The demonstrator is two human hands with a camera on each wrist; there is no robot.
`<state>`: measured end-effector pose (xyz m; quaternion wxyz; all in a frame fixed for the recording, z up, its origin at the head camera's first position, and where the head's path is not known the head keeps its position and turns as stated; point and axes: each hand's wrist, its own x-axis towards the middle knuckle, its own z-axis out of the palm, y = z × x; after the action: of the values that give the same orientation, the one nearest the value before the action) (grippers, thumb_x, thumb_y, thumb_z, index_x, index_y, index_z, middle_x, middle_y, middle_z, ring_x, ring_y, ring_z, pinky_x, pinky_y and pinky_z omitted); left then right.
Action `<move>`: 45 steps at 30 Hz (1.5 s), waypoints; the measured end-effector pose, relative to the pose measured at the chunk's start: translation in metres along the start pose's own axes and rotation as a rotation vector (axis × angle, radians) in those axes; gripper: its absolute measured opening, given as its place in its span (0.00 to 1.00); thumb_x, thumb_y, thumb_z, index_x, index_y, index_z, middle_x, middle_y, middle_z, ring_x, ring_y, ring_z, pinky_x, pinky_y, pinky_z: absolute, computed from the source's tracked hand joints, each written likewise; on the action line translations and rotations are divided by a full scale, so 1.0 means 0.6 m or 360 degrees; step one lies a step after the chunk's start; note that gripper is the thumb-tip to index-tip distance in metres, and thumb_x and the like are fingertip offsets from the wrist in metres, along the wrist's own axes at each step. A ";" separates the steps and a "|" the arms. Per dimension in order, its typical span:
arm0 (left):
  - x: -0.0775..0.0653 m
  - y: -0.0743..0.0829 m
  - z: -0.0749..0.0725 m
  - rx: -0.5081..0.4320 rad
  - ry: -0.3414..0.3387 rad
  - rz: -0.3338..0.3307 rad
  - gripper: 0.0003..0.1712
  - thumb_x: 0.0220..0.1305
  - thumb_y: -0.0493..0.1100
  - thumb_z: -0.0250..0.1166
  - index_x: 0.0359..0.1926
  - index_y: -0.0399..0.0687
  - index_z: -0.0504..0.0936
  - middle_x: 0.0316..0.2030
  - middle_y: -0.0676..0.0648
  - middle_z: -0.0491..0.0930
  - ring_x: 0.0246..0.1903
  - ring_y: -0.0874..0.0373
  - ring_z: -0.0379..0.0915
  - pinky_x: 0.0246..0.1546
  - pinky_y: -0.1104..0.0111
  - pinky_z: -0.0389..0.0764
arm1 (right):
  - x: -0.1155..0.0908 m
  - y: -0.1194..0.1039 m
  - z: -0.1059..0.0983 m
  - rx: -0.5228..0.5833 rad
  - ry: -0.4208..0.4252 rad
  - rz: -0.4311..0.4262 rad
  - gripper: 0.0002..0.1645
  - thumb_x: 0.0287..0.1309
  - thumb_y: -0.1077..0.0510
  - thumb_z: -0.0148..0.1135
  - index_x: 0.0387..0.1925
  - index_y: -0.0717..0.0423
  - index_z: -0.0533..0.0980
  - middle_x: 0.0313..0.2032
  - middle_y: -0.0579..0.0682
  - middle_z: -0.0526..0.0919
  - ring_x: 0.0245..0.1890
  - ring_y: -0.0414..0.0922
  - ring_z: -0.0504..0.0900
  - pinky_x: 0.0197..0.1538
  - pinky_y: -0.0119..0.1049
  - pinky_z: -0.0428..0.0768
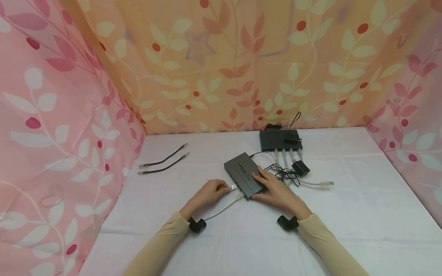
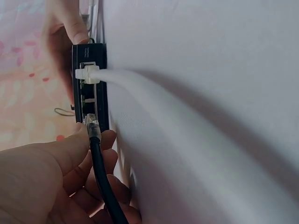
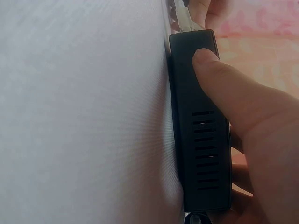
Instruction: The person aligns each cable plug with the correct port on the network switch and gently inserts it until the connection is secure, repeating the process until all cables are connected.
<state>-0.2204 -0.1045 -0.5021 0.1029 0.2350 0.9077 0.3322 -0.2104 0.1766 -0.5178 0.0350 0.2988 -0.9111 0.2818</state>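
A dark grey NETGEAR network switch (image 1: 242,173) lies at an angle on the white table, its row of ports facing left. My left hand (image 1: 208,193) pinches the clear plug (image 2: 93,128) of a black network cable (image 2: 103,179) between thumb and fingers, right at a port. Whether the plug is fully inside cannot be made out. Beside it, a white network cable (image 1: 222,209) sits plugged into another port. On the opposite side my right hand (image 1: 277,193) grips the switch, thumb (image 3: 219,74) against its vented side wall and fingers over the top.
Two short black cables (image 1: 164,158) lie at the left. Behind, a second black switch (image 1: 274,141) has several cables plugged in. A black power adapter (image 1: 300,168), tangled thin black wire (image 1: 286,174) and a loose plug (image 1: 327,183) lie at the right.
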 end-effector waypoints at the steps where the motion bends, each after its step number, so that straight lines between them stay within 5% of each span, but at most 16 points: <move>1: 0.000 0.002 0.001 0.0007 0.0000 0.0002 0.11 0.64 0.49 0.59 0.34 0.49 0.83 0.20 0.56 0.72 0.21 0.66 0.62 0.24 0.74 0.64 | 0.000 0.000 0.000 0.0002 -0.0001 0.0000 0.50 0.46 0.37 0.67 0.67 0.53 0.61 0.70 0.60 0.51 0.67 0.60 0.56 0.60 0.57 0.63; 21: 0.014 0.002 0.016 -0.0070 -0.0013 0.0062 0.11 0.63 0.49 0.61 0.29 0.50 0.83 0.12 0.58 0.67 0.13 0.68 0.57 0.18 0.75 0.61 | 0.000 0.003 0.002 -0.0009 0.0025 -0.0019 0.50 0.46 0.37 0.67 0.66 0.54 0.62 0.69 0.60 0.52 0.67 0.59 0.57 0.60 0.57 0.64; 28: 0.016 0.003 0.016 -0.0135 -0.0071 0.0007 0.12 0.63 0.49 0.60 0.27 0.49 0.83 0.14 0.54 0.76 0.12 0.67 0.62 0.18 0.75 0.64 | 0.001 0.004 0.004 -0.0002 0.0019 -0.0026 0.50 0.46 0.37 0.67 0.66 0.54 0.61 0.70 0.60 0.52 0.67 0.59 0.57 0.60 0.57 0.64; 45: 0.030 -0.003 0.015 -0.0229 -0.0111 -0.0082 0.13 0.61 0.52 0.62 0.28 0.50 0.84 0.14 0.52 0.77 0.13 0.65 0.62 0.18 0.74 0.65 | 0.001 0.000 0.002 0.0010 0.0024 -0.0014 0.49 0.46 0.38 0.67 0.66 0.54 0.62 0.70 0.60 0.52 0.67 0.59 0.56 0.59 0.58 0.65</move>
<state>-0.2335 -0.0918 -0.5103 0.1596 0.2151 0.8830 0.3855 -0.2106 0.1757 -0.5189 0.0422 0.3006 -0.9086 0.2868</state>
